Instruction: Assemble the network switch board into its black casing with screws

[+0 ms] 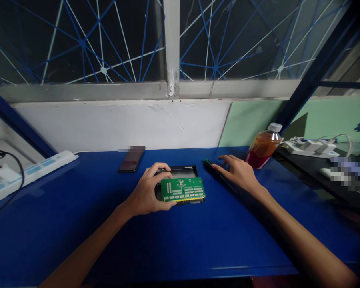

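Note:
A green circuit board [184, 189] with a yellow front edge lies over a shallow black case [184, 168], part of whose grey inside shows behind it. My left hand [148, 192] is closed around the left side of board and case, thumb at the front edge and fingers at the back. To the right, a dark, slim tool with a green end, perhaps a screwdriver [208, 163], lies on the blue table. Over it hovers my right hand [237, 170], fingers apart, thumb at or just above the tool. Whether the thumb touches it, I cannot tell.
Tiny bits, perhaps screws [210, 179], lie between board and tool. A dark phone [132, 159] rests at the back left of the blue table [180, 244]. At the left stands a white power strip [39, 172]; at the right, a drink bottle [264, 146] and another strip [312, 147].

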